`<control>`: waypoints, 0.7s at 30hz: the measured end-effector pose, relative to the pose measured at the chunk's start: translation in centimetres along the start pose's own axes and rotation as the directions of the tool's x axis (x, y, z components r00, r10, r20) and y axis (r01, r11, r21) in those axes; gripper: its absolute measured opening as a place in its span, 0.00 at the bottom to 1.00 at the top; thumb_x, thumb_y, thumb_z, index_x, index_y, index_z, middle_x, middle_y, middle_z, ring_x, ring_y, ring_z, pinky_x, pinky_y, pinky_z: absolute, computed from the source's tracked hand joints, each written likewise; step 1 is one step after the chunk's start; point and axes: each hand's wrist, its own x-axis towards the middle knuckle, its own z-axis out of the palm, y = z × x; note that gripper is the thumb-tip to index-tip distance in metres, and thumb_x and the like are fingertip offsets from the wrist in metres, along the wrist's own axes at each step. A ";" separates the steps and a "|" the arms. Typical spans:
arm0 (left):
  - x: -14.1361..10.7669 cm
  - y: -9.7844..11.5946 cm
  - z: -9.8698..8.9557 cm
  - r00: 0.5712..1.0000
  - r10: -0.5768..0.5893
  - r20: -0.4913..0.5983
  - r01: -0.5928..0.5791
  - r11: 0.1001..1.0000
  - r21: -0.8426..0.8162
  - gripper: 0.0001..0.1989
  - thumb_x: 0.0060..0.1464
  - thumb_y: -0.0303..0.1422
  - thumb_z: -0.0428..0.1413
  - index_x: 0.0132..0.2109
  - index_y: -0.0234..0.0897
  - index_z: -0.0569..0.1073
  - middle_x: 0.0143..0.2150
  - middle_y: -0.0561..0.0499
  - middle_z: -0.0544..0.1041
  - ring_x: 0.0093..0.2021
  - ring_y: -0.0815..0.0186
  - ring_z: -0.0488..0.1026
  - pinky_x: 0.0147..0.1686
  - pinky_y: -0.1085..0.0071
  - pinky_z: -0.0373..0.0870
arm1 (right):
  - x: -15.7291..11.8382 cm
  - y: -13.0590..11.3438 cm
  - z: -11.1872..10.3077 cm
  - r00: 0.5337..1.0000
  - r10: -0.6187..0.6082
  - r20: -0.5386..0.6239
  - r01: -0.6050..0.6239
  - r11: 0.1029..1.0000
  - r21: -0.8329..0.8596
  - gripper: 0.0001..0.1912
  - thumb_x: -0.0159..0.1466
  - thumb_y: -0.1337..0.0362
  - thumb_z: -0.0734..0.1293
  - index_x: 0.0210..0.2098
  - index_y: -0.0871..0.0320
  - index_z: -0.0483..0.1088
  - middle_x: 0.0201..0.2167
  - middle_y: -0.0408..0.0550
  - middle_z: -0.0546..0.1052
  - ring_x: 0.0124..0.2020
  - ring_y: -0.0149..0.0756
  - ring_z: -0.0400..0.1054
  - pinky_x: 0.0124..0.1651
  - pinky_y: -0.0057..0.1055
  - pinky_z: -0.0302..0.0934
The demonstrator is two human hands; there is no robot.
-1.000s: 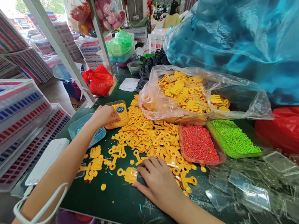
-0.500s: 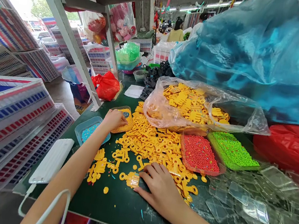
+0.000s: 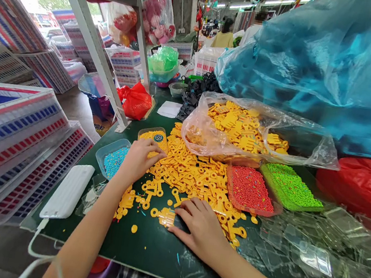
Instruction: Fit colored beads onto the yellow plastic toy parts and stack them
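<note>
My left hand (image 3: pixel 142 159) hovers by the near edge of a small box of yellow beads (image 3: pixel 153 137), thumb and fingertips pinched together; whatever may be between them is too small to make out. On the green table my right hand (image 3: pixel 202 228) steadies a flat yellow plastic piece with a ring at one end (image 3: pixel 166 217), its thumb and fingers at the piece's right end. A shiny surface shows on that piece. Behind both hands spreads a heap of similar yellow pieces (image 3: pixel 190 172). A box of blue beads (image 3: pixel 115 160) lies left of my left hand.
Boxes of red beads (image 3: pixel 251 188) and green beads (image 3: pixel 292 188) stand at right, beside scattered clear plastic covers (image 3: pixel 315 253). A clear bag of yellow pieces (image 3: pixel 233 127) lies behind the heap. A white power bank (image 3: pixel 67 191) with a cable sits at the left edge, below a metal shelf post (image 3: pixel 91 44).
My left hand has drawn back out of the yellow bead box towards me, fingers pinched. My right hand stays at the yellow piece. The view has shifted slightly.
</note>
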 end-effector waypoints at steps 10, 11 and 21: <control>-10.3 5.3 4.4 0.988 0.116 0.104 -0.093 0.975 -0.203 0.12 0.63 0.39 0.54 0.37 0.42 0.80 0.36 0.51 0.74 0.38 0.63 0.69 0.40 0.65 0.63 | 0.1 0.1 -0.7 0.997 -0.066 -0.050 0.064 0.997 -0.029 0.11 0.60 0.56 0.72 0.35 0.56 0.74 0.35 0.46 0.76 0.39 0.39 0.65 0.42 0.36 0.58; -10.6 5.2 4.5 0.990 0.107 0.097 -0.085 0.974 -0.209 0.12 0.63 0.39 0.54 0.38 0.42 0.80 0.36 0.51 0.74 0.39 0.63 0.69 0.40 0.65 0.64 | 0.0 0.0 -0.7 0.997 -0.069 -0.044 0.067 0.997 -0.031 0.11 0.61 0.56 0.72 0.34 0.56 0.74 0.34 0.46 0.76 0.39 0.39 0.65 0.42 0.36 0.58; -11.1 5.0 4.9 0.992 0.047 0.118 -0.010 0.955 -0.295 0.09 0.62 0.37 0.56 0.45 0.52 0.81 0.36 0.51 0.74 0.39 0.63 0.69 0.40 0.65 0.67 | 0.1 0.1 -0.8 0.998 -0.056 0.035 0.056 0.998 -0.001 0.09 0.63 0.57 0.70 0.36 0.56 0.74 0.36 0.46 0.76 0.41 0.39 0.64 0.44 0.37 0.56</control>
